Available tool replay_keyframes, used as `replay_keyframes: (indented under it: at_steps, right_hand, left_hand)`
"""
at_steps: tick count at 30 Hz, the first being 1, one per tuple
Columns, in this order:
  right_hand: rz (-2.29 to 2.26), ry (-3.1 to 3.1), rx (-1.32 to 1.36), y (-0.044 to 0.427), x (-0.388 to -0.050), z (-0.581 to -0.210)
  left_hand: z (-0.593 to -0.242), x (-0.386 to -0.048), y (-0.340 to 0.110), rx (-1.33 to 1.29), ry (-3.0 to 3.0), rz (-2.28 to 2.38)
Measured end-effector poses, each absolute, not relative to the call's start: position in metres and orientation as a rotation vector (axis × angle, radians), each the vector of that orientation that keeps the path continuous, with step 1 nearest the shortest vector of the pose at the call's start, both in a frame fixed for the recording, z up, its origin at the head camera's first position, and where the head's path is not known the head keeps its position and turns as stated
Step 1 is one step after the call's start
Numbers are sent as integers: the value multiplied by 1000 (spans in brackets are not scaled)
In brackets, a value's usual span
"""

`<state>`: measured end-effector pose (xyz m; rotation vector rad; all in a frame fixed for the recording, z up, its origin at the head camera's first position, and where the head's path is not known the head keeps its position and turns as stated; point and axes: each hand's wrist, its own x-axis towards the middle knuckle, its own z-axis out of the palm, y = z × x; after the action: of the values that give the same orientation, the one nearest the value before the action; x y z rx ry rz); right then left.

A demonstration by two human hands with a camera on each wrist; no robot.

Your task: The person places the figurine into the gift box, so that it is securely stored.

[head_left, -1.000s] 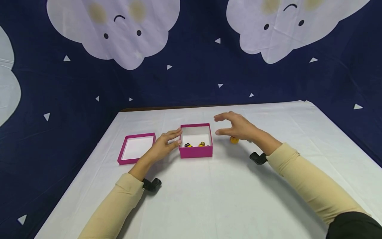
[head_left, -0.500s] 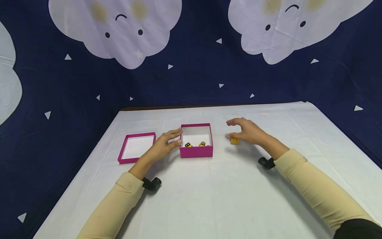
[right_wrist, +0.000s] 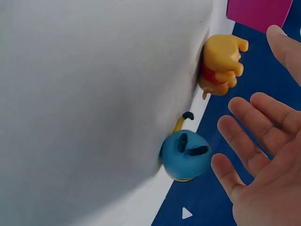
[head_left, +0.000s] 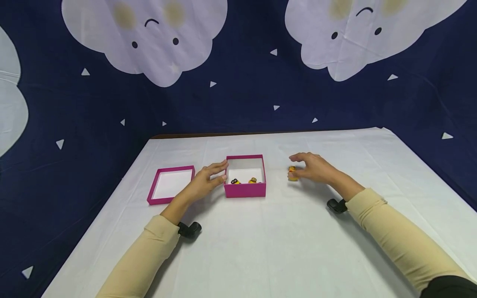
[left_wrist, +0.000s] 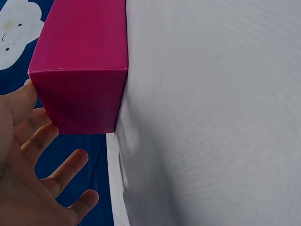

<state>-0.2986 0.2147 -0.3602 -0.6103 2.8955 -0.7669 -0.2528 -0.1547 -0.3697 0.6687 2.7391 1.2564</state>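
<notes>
In the head view, my left hand (head_left: 205,181) rests its fingertips against the left side of the magenta box (head_left: 244,191). Thumb and fingers touch the box's rim in the left wrist view. Two small yellow figurines with round dark-rimmed eyes, one left (head_left: 235,181) and one right (head_left: 253,180), show inside. My right hand (head_left: 316,168) is spread around a yellow bear figurine (head_left: 292,174) on the table, the thumb partly in front of it. The right wrist view shows the bear (right_wrist: 221,61) with a red shirt, lying apart from the fingers, and a blue-and-yellow figurine (right_wrist: 186,155) near the little finger.
The magenta-rimmed lid (head_left: 153,186) lies inside-up on the table, left of the box, partly behind the left hand. White cloth covers the table (head_left: 253,248). A dark blue cloud-print curtain (head_left: 246,103) hangs behind the far edge.
My right hand has moved right and lower, away from the box, and its thumb now comes in front of the bear figurine. My left hand stays at the box.
</notes>
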Motion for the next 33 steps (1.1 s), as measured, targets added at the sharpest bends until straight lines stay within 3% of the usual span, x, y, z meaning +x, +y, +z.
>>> replay_keyframes:
  at_steps: [33]
  right_hand:
    - [-651,2928,-647,220,-300,-373]
  left_hand:
    - [-372,-252,-154,677,2720,1300]
